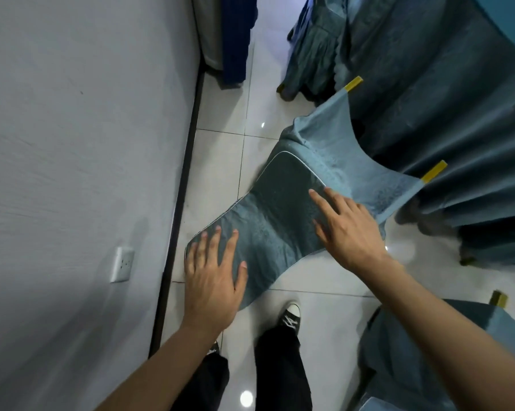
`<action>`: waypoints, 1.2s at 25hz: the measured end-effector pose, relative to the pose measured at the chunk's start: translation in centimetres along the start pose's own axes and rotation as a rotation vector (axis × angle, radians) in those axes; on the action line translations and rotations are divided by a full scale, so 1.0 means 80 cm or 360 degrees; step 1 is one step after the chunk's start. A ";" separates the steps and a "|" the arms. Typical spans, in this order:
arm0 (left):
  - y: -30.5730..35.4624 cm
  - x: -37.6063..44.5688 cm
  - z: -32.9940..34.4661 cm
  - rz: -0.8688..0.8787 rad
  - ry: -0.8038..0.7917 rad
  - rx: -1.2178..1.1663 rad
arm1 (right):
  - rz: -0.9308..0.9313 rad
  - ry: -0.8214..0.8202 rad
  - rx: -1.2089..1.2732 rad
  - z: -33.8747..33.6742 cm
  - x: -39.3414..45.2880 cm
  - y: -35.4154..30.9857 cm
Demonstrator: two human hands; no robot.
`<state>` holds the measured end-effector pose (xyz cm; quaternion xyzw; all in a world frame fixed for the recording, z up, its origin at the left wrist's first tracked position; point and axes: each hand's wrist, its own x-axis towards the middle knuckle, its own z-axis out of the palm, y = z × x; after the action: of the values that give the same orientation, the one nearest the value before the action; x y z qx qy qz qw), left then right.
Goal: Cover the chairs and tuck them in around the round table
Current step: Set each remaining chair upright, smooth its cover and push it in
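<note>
Hands are laid flat and spread on the covered chair back (268, 215): the left hand (213, 280) at its near left end, the right hand (346, 228) at its right edge, neither gripping the cloth. The chair's long axis runs from the near left, by the wall (81, 143), to the far right. There its seat (351, 161) already meets the round table's skirt (446, 108), so a push along that axis, shared by both hands, would probably tuck it in.
</note>
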<state>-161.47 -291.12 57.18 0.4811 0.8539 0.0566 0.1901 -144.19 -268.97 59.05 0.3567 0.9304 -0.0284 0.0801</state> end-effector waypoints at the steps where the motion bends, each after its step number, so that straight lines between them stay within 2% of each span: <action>1: 0.000 -0.002 0.014 -0.0026 0.0008 -0.0025 | -0.0032 -0.0018 -0.0025 0.013 0.007 0.007; 9: 0.024 0.008 0.172 -0.0519 0.0101 -0.0211 | -0.0277 -0.0107 -0.0085 0.134 0.064 0.050; 14: 0.022 0.020 0.278 -0.0652 0.0122 -0.0209 | -0.0412 -0.0048 0.0081 0.231 0.054 0.035; 19: -0.042 0.058 0.375 -0.0465 0.0014 -0.0010 | -0.0326 -0.0108 0.0362 0.378 -0.012 -0.040; 26: -0.184 0.178 0.526 -0.0045 -0.0191 0.0354 | 0.0256 -0.0386 0.0683 0.622 -0.056 -0.134; 30: -0.237 0.235 0.588 0.0111 -0.0193 0.0487 | 0.0521 -0.0281 0.0753 0.712 -0.060 -0.168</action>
<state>-167.58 -289.39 3.49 0.5364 0.8223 -0.0965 0.1637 -142.34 -288.38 3.65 0.5068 0.8175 -0.2620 0.0790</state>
